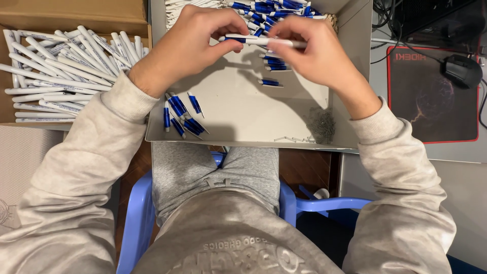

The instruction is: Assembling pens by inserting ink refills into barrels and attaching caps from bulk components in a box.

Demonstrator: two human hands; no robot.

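Slim white plastic pen with blue grip (264,41): pinched by my left hand (190,43) and right hand (314,53), twelve o'clock in grey cardboard tray (243,109).

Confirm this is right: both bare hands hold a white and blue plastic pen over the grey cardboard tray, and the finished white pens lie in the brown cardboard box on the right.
Wrong side. The head view shows the brown cardboard box of finished white pens on the left.
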